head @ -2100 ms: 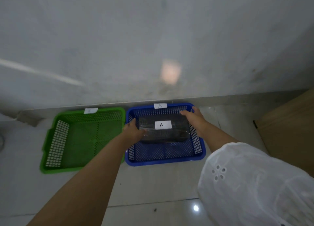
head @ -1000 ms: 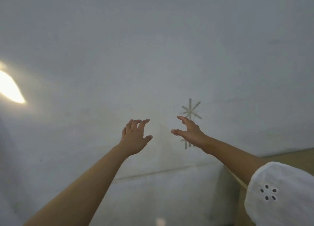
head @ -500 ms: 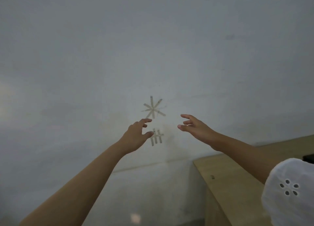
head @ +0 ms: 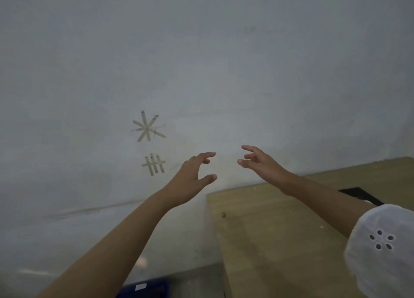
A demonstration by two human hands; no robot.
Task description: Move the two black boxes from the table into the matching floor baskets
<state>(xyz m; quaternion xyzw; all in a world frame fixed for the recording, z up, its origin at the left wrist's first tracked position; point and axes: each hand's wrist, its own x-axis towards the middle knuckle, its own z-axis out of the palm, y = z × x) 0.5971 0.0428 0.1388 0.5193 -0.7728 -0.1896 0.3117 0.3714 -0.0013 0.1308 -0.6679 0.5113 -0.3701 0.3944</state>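
Observation:
Both my hands are raised in front of the grey wall and hold nothing. My left hand has its fingers spread and hangs just left of the wooden table's corner. My right hand is open above the table's far edge. A black box shows only as a dark corner on the table, behind my right forearm. The rim of the blue basket with a white label peeks in at the bottom edge, on the floor left of the table. The green basket is out of view.
Tape marks in a star and a grid are stuck on the wall to the left of my hands. My white sleeve fills the lower right corner. The table's left side drops to the floor beside the blue basket.
Two seconds ago both hands held the box labelled A inside the blue basket. They have let go and risen, and the view has swung up and right, bringing the table and a second black box in.

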